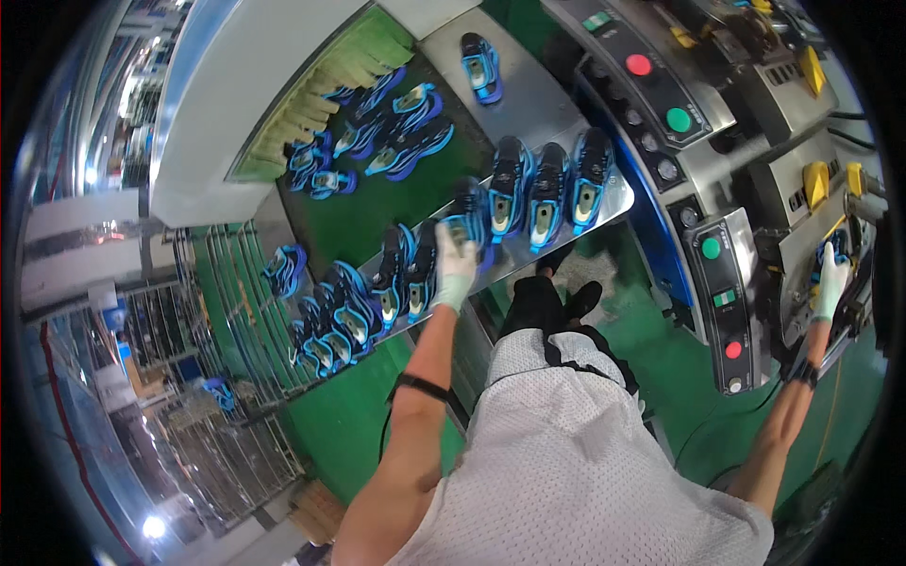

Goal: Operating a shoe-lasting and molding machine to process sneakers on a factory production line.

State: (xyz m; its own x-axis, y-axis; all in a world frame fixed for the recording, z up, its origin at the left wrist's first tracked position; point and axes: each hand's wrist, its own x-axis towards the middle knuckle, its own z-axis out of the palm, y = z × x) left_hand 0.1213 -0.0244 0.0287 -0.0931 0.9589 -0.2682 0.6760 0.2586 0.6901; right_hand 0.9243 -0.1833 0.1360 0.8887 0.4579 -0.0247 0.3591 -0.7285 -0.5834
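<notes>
My left hand [457, 259], in a pale glove, grips a black and blue shoe [466, 209] by its heel end; both are smeared by motion. That shoe is over a row of like shoes on a metal ledge, between a shoe [510, 184] on its right and a shoe [422, 274] on its left. Far to the right, my gloved right hand [832, 281] is at a machine, its fingers closed on another black and blue shoe [819, 257]. Much of that shoe is hidden by the hand and machine parts.
A green conveyor belt [377, 209] carries several shoes out from under a yellowish curtain [311, 90]. One shoe [481, 68] lies on the metal plate beyond. The machine's control panel [727, 292] has red and green buttons. A wire rack [247, 302] stands at left.
</notes>
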